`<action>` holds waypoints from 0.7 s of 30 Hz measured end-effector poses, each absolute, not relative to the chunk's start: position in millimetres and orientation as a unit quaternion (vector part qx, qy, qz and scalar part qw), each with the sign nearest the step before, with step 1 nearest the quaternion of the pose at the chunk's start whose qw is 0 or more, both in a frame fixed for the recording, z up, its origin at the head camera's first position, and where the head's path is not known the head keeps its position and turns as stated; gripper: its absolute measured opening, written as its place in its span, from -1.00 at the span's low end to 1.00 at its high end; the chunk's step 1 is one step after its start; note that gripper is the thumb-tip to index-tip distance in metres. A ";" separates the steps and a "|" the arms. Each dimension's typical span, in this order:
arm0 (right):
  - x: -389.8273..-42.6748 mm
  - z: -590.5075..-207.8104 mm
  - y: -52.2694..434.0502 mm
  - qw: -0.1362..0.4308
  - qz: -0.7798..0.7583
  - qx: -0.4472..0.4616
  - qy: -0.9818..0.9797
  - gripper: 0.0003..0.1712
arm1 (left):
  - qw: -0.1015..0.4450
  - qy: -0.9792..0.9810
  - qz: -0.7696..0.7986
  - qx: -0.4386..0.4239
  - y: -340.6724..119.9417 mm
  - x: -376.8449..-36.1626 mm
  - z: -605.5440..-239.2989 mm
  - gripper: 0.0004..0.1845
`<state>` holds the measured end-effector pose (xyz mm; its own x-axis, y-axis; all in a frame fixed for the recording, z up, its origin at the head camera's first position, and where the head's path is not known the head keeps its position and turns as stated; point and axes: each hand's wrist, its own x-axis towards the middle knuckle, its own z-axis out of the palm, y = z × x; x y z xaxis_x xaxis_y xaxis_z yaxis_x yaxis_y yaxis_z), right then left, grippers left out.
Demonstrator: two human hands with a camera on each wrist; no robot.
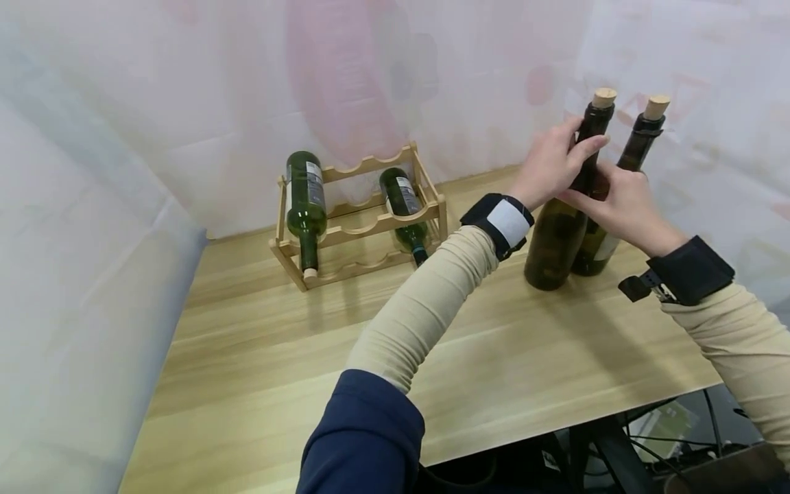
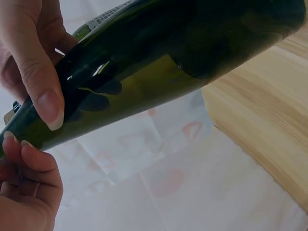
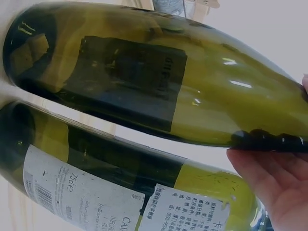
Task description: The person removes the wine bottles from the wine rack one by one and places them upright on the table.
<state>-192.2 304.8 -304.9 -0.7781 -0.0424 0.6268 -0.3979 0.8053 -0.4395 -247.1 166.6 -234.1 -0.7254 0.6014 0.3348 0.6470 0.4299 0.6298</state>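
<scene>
Both hands met at the neck of one upright wine bottle (image 1: 558,237) on the far right of a wooden table (image 1: 296,363). The left hand (image 1: 551,168) wrapped its fingers round the dark neck just below the cork (image 1: 604,97), while the right hand (image 1: 620,202) curled against the neck lower down, near the shoulder; the pairing looked meant to steady a tall, top-heavy bottle from two heights. The left wrist view showed a thumb (image 2: 41,91) pressed flat on the green glass with the other fingers (image 2: 31,163) beneath, a pinch across the neck. The right wrist view showed fingertips (image 3: 262,178) tucked under the same bottle's neck, though how tightly they gripped could not be told.

A second corked bottle (image 1: 617,199) stood touching the first, just behind it, its white label facing the right wrist camera. Further left, near the pale backdrop, a low wooden rack (image 1: 364,219) held two more bottles lying on their sides in its scalloped cradles, one (image 1: 305,202) at the left end and one (image 1: 404,206) toward the right, necks pointing at the person; the cradles between them held nothing.
</scene>
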 end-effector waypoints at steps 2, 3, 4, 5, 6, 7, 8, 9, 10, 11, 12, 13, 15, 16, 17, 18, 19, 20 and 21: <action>-185.2 -308.1 312.7 0.318 0.283 0.117 -0.897 -0.58 | 0.030 -0.846 -0.381 -0.373 176.0 -242.4 -236.8 -0.65; -181.3 -310.1 317.0 0.321 0.283 0.114 -0.896 -0.58 | 0.027 -0.845 -0.381 -0.375 181.1 -239.6 -238.2 -0.64; -177.3 -312.0 321.2 0.326 0.283 0.110 -0.895 -0.58 | 0.023 -0.845 -0.379 -0.377 186.1 -236.6 -239.8 -0.64; -173.2 -313.9 325.5 0.331 0.283 0.104 -0.894 -0.57 | 0.019 -0.845 -0.378 -0.379 191.2 -233.6 -241.1 -0.63; -169.1 -315.4 329.5 0.334 0.286 0.097 -0.893 -0.56 | 0.015 -0.845 -0.375 -0.381 196.0 -230.6 -242.2 -0.62; -165.1 -316.8 333.2 0.341 0.282 0.091 -0.892 -0.55 | 0.010 -0.845 -0.374 -0.382 200.4 -227.6 -243.2 -0.61; -161.7 -317.7 336.4 0.346 0.279 0.086 -0.892 -0.55 | 0.007 -0.845 -0.372 -0.383 204.3 -224.9 -244.2 -0.61; -158.9 -318.3 339.0 0.350 0.276 0.081 -0.891 -0.56 | 0.004 -0.846 -0.371 -0.382 207.6 -222.6 -244.9 -0.60; -156.8 -318.4 341.0 0.355 0.272 0.077 -0.891 -0.56 | 0.003 -0.848 -0.369 -0.381 210.1 -220.6 -245.5 -0.60; -155.2 -318.5 342.7 0.359 0.268 0.075 -0.891 -0.56 | 0.004 -0.848 -0.369 -0.381 212.0 -219.3 -245.9 -0.61; -154.1 -318.2 343.9 0.361 0.264 0.074 -0.891 -0.56 | 0.005 -0.849 -0.368 -0.379 213.3 -218.1 -246.3 -0.62; -153.4 -317.9 344.6 0.364 0.258 0.073 -0.892 -0.55 | 0.007 -0.850 -0.368 -0.376 214.2 -217.2 -246.6 -0.62; -152.5 -317.3 345.3 0.362 0.258 0.074 -0.893 -0.56 | 0.008 -0.850 -0.372 -0.374 214.8 -216.0 -247.1 -0.62; -152.0 -317.3 345.4 0.361 0.260 0.075 -0.893 -0.55 | 0.007 -0.849 -0.373 -0.374 214.7 -215.3 -247.6 -0.62; -151.3 -317.5 345.5 0.359 0.261 0.075 -0.893 -0.56 | 0.006 -0.848 -0.374 -0.375 214.6 -214.5 -248.1 -0.62; -149.9 -317.8 345.9 0.357 0.264 0.074 -0.893 -0.56 | 0.004 -0.848 -0.375 -0.376 214.8 -213.2 -248.7 -0.62; -148.4 -318.4 346.2 0.357 0.265 0.073 -0.893 -0.56 | 0.003 -0.847 -0.375 -0.377 215.0 -212.0 -249.4 -0.61; -147.1 -319.0 346.5 0.357 0.266 0.073 -0.892 -0.56 | 0.001 -0.846 -0.375 -0.378 215.2 -210.8 -250.0 -0.61; -145.9 -319.6 347.0 0.358 0.266 0.073 -0.892 -0.56 | 0.000 -0.847 -0.374 -0.378 215.5 -209.6 -250.5 -0.60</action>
<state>-145.9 347.0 -319.6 -0.7326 0.0603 0.6780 -0.3211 0.8477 -0.4224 -209.6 215.5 -250.5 -0.7140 0.6403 0.2831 0.6404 0.4339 0.6337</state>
